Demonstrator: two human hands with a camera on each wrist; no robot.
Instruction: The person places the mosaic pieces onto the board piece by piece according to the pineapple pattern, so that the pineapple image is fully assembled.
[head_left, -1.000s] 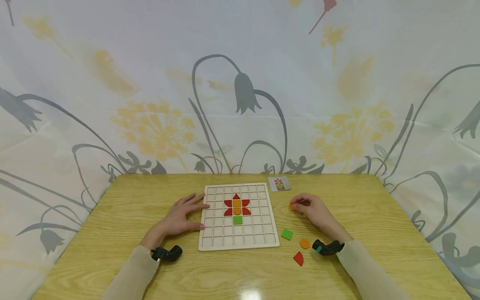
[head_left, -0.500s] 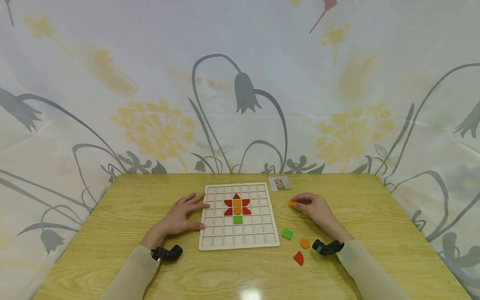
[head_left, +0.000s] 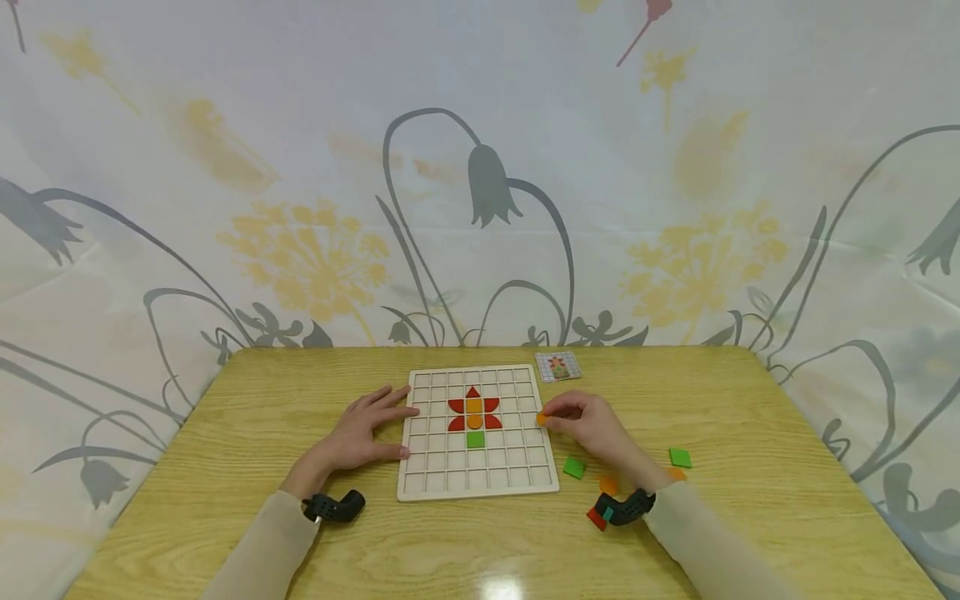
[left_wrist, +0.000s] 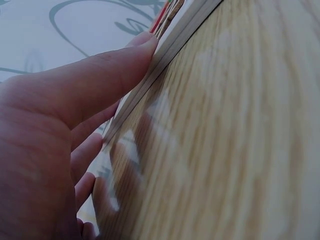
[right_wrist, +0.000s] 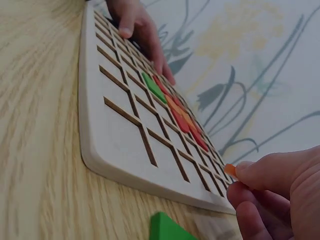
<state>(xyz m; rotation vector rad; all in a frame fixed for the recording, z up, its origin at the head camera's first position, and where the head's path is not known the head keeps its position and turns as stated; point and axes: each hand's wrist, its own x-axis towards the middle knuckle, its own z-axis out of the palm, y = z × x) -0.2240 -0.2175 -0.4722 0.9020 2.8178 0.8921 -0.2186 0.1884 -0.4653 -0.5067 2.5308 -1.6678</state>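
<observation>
A pale wooden grid board (head_left: 480,494) lies mid-table. Set in its cells are a red triangle (head_left: 473,392), an orange square (head_left: 474,406), an orange round piece (head_left: 475,422), several curved red pieces (head_left: 492,423) and a green square (head_left: 476,440). My left hand (head_left: 356,435) rests on the board's left edge, fingers spread, thumb on the rim in the left wrist view. With thumb and forefinger my right hand (head_left: 592,429) pinches a small orange piece (right_wrist: 230,170) at the board's right edge; the fingers hide much of its shape.
Beyond the board's far right corner lies a pattern card (head_left: 558,367). Loose pieces lie to the right: a green square (head_left: 574,468), an orange piece (head_left: 608,484), a red quarter-circle (head_left: 596,518) and another green square (head_left: 680,457). My right wrist camera partly covers some.
My right hand has moved left with the orange piece, from the bare table to the board's right edge. A green square beside that forearm now shows. My left hand stays put.
</observation>
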